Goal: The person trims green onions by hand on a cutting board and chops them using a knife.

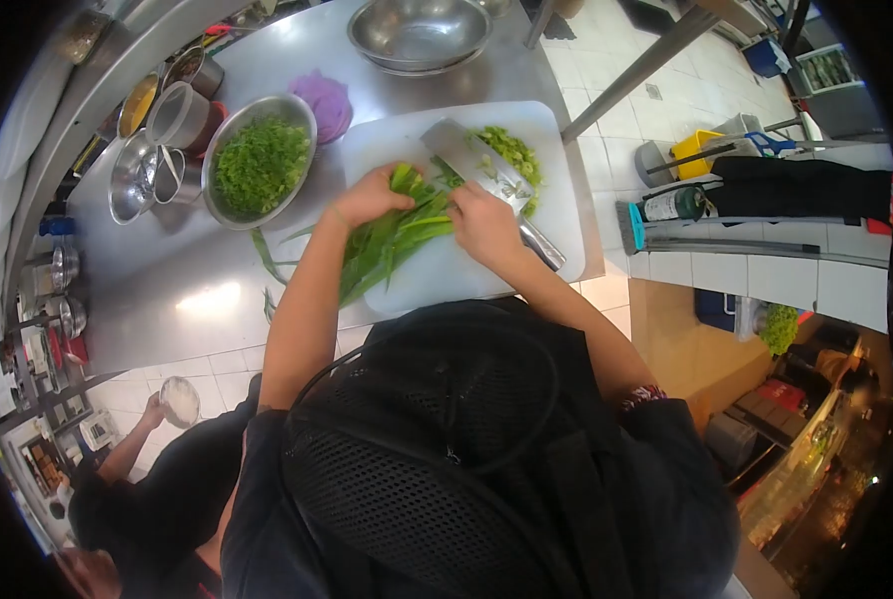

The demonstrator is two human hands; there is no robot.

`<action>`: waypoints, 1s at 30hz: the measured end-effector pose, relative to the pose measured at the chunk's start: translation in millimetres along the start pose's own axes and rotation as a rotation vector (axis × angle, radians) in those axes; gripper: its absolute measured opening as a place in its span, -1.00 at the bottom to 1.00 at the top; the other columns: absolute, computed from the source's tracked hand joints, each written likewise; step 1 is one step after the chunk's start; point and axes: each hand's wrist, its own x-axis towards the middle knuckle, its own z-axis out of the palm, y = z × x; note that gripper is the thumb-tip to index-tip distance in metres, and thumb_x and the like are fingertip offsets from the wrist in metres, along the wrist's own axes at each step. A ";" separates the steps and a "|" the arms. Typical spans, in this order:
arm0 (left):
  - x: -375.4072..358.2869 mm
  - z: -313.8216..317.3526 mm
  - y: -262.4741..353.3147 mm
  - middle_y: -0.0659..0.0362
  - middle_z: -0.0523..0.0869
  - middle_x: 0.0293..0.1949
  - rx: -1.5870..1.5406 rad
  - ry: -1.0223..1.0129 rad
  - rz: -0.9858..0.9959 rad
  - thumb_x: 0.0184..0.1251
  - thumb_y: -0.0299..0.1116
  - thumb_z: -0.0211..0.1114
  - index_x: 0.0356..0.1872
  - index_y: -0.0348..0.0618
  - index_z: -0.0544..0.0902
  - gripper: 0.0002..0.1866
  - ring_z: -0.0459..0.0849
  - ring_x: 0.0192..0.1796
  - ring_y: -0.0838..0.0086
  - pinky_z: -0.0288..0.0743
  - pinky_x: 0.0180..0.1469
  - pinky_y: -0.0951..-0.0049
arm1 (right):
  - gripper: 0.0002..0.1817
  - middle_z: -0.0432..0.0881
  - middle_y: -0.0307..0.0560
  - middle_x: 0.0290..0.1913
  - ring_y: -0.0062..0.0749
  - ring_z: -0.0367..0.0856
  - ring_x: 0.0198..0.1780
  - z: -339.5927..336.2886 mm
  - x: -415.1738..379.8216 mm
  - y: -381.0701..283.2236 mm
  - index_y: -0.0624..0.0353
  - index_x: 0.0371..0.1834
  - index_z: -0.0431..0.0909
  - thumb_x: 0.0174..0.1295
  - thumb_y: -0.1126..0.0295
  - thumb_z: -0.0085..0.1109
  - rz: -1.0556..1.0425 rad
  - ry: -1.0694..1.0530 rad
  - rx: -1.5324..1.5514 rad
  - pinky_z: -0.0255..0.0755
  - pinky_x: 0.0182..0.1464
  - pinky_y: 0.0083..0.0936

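A white cutting board [566, 200] lies on a steel counter [167, 290]. My left hand [370, 196] presses down on a bunch of long green leaves [387, 245] lying across the board. My right hand [486, 225] grips a wide steel cleaver [471, 158] at the cut end of the bunch; its handle sticks out toward the board's right edge. A small heap of chopped greens [514, 152] sits on the board just past the blade. A steel bowl [217, 140] filled with chopped greens stands left of the board.
An empty steel bowl [419, 32] stands at the counter's far side, with a purple item [325, 102] beside the board. Pots and cups [152, 165] crowd the left. A few stray leaves [265, 255] lie on the counter. Another person [157, 479] stands lower left, holding a white container [180, 399].
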 end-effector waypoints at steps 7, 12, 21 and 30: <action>5.9 0.6 -10.0 0.21 0.75 0.10 -0.045 0.038 -0.026 0.17 -0.59 0.44 0.31 -0.15 0.64 -0.41 0.68 0.14 0.44 0.54 0.29 0.39 | -0.58 0.71 0.05 -0.15 0.17 0.72 -0.11 24.5 16.9 -5.9 0.10 0.09 0.50 0.17 0.53 0.40 0.086 -0.011 0.097 0.58 -0.12 -0.01; 3.5 3.8 -6.0 0.21 0.77 0.08 0.046 0.086 -0.021 0.15 -0.58 0.47 0.32 -0.14 0.64 -0.39 0.69 0.12 0.45 0.54 0.29 0.39 | -0.74 0.70 -0.01 -0.17 0.09 0.71 -0.12 0.7 9.8 -3.7 0.14 -0.11 0.57 0.14 0.57 0.35 0.056 -0.061 0.140 0.58 -0.12 -0.04; -21.0 23.7 23.0 0.09 0.77 0.16 0.329 0.228 0.040 0.18 -0.55 0.51 0.38 -0.11 0.59 -0.33 0.70 0.17 0.33 0.54 0.33 0.34 | -0.84 0.60 -0.20 -0.18 -0.22 0.64 -0.11 -21.6 5.0 28.5 0.12 -0.38 0.59 0.03 0.64 0.26 -0.472 -0.011 0.013 0.60 -0.21 -0.29; -43.2 58.1 37.0 -0.08 0.61 0.41 0.538 0.500 0.051 0.11 -0.20 0.62 0.54 -0.09 0.45 -0.09 0.63 0.37 0.01 0.44 0.43 0.16 | -0.84 0.68 -0.09 -0.15 -0.10 0.67 -0.11 -22.7 11.6 40.5 0.16 -0.25 0.63 0.12 0.62 0.29 -0.371 -0.131 0.208 0.61 -0.17 -0.20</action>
